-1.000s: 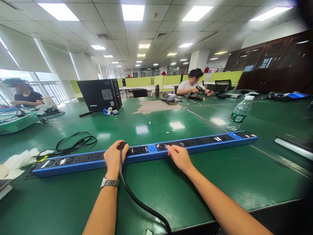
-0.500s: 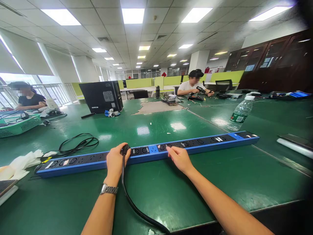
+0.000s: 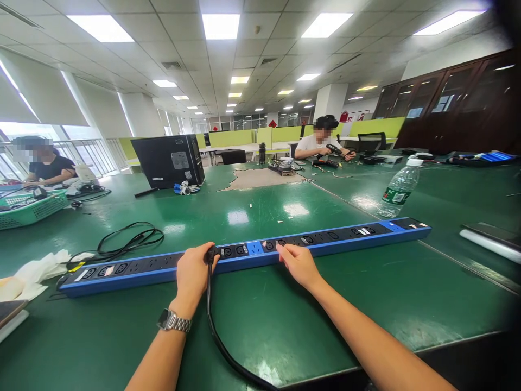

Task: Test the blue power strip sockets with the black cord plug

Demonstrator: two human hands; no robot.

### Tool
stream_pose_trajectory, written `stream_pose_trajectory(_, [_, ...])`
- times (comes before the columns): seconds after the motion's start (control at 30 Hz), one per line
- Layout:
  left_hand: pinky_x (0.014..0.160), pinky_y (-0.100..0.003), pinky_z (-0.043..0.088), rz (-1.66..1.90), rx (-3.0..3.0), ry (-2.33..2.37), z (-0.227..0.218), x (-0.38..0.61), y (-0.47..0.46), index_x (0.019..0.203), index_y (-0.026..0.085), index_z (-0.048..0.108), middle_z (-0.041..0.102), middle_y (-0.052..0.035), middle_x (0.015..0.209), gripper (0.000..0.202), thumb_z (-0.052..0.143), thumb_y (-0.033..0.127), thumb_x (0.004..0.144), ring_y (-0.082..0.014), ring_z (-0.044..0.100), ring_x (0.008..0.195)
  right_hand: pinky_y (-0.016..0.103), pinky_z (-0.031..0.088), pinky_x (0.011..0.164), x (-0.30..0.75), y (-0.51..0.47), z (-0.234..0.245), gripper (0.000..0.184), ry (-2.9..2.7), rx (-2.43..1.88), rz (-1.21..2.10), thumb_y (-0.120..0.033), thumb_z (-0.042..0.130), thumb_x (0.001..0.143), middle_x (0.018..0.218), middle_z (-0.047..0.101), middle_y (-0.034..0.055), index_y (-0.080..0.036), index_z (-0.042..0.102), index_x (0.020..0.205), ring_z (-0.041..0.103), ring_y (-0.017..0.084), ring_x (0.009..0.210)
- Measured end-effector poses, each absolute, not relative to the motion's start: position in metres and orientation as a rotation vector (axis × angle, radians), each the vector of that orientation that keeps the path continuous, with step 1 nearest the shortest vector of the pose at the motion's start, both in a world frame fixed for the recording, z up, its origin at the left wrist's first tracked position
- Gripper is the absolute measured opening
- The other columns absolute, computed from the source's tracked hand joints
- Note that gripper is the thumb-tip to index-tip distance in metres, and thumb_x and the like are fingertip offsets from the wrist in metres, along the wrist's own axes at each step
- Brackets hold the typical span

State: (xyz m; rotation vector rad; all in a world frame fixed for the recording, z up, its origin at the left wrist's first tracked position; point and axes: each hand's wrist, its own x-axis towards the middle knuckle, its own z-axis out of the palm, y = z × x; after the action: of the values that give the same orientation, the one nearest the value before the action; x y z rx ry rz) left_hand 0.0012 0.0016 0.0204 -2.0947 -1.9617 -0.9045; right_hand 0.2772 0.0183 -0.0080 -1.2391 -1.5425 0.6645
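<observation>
A long blue-and-black power strip [image 3: 254, 248] with many sockets lies across the green table in front of me. My left hand [image 3: 194, 274], wearing a metal-banded watch [image 3: 174, 321], is closed around a black plug [image 3: 212, 253] at the strip's sockets. I cannot tell how deep the plug sits. Its thick black cable [image 3: 215, 331] hangs toward me and leaves over the front edge. Farther right, my right hand [image 3: 300, 264] is closed, thumb and fingertips pinched together against the strip's top. What lies between those fingertips, if anything, is hidden.
A plastic bottle [image 3: 399, 190] stands behind the strip's right end. Thin black cable [image 3: 130, 239] lies coiled behind its left part, near crumpled tissue [image 3: 32, 274]. Farther back are a black computer case [image 3: 169, 161], a green basket [image 3: 36, 210] and two people sitting.
My left hand has tilted, its wrist turning so the watch face shows, and the plug and cable have shifted slightly right. My right hand keeps its place on the strip.
</observation>
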Motion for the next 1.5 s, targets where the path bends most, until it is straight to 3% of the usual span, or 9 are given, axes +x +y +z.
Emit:
stream_pose_trajectory(0.1, [0.084, -0.037, 0.05, -1.011, -2.106, -1.977, 0.017, -0.001, 0.002, 0.11, 0.022, 0.069, 0.074, -0.0077, 0.097, 0.032, 0.061, 0.036, 0.083, -0.0256, 0.065, 0.091, 0.026, 0.032, 0.048, 0.278, 0.019, -0.009, 0.048, -1.556, -1.242, 0.655, -0.055, 0.049, 0.085, 0.044, 0.042, -0.0033, -0.021, 0.051, 0.05, 0.039, 0.012, 0.044])
stream_pose_trajectory(0.33, [0.083, -0.03, 0.052, -1.831, -1.901, -2.013, 0.027, 0.019, 0.0, 0.107, 0.023, 0.067, 0.074, -0.0023, 0.097, 0.038, 0.063, 0.049, 0.08, -0.0192, 0.068, 0.088, 0.026, 0.032, 0.048, 0.278, 0.022, -0.009, 0.049, -1.55, -1.244, 0.634, -0.055, 0.05, 0.084, 0.042, 0.042, -0.0034, -0.021, 0.05, 0.049, 0.039, 0.012, 0.044])
stream_pose_trajectory(0.7, [0.082, -0.035, 0.048, -1.307, -2.201, -2.016, 0.025, 0.102, 0.021, 0.102, 0.023, 0.069, 0.075, -0.0052, 0.089, 0.027, 0.064, 0.04, 0.082, -0.0209, 0.068, 0.083, 0.026, 0.032, 0.049, 0.281, 0.024, -0.009, 0.046, -1.572, -1.262, 0.604, -0.052, 0.049, 0.084, 0.043, 0.044, -0.003, -0.021, 0.052, 0.05, 0.041, 0.012, 0.045])
stream_pose_trajectory(1.0, [0.088, -0.039, 0.043, -0.929, -2.164, -1.857, 0.023, 0.114, 0.016, 0.109, 0.023, 0.068, 0.073, -0.009, 0.095, 0.028, 0.061, 0.036, 0.085, -0.0253, 0.064, 0.095, 0.025, 0.032, 0.049, 0.278, 0.021, -0.005, 0.044, -1.568, -1.226, 0.626, -0.049, 0.05, 0.084, 0.044, 0.044, -0.0032, -0.02, 0.053, 0.051, 0.04, 0.011, 0.045])
stream_pose_trajectory(1.13, [0.087, -0.039, 0.044, -1.012, -2.183, -1.818, 0.013, 0.114, 0.016, 0.113, 0.022, 0.066, 0.072, -0.0086, 0.095, 0.03, 0.062, 0.033, 0.086, -0.025, 0.063, 0.094, 0.025, 0.032, 0.05, 0.272, 0.018, -0.004, 0.045, -1.574, -1.211, 0.632, -0.049, 0.049, 0.085, 0.045, 0.044, -0.0035, -0.019, 0.053, 0.052, 0.041, 0.011, 0.046])
stream_pose_trajectory(1.3, [0.087, -0.037, 0.047, -1.39, -2.202, -1.76, 0.0, 0.108, 0.022, 0.117, 0.022, 0.064, 0.071, -0.0071, 0.103, 0.032, 0.06, 0.029, 0.087, -0.0228, 0.064, 0.096, 0.024, 0.033, 0.049, 0.271, 0.018, -0.005, 0.046, -1.554, -1.188, 0.685, -0.052, 0.05, 0.084, 0.044, 0.043, -0.0036, -0.019, 0.053, 0.053, 0.041, 0.01, 0.045])
stream_pose_trajectory(1.4, [0.085, -0.035, 0.049, -1.658, -2.119, -1.712, -0.002, 0.107, 0.024, 0.117, 0.021, 0.062, 0.07, -0.0072, 0.106, 0.032, 0.062, 0.031, 0.086, -0.0212, 0.064, 0.094, 0.024, 0.032, 0.043, 0.271, 0.018, -0.005, 0.047, -1.492, -1.166, 0.869, -0.058, 0.052, 0.082, 0.043, 0.044, -0.0041, -0.019, 0.054, 0.055, 0.04, 0.009, 0.04])
stream_pose_trajectory(1.5, [0.083, -0.037, 0.048, -1.601, -2.115, -1.663, -0.001, 0.106, 0.022, 0.11, 0.02, 0.066, 0.072, -0.0062, 0.098, 0.029, 0.067, 0.025, 0.081, -0.0222, 0.064, 0.09, 0.023, 0.03, 0.037, 0.268, 0.017, -0.003, 0.053, -1.481, -1.121, 1.156, -0.069, 0.053, 0.075, 0.043, 0.049, -0.0032, -0.019, 0.057, 0.06, 0.04, 0.009, 0.034])
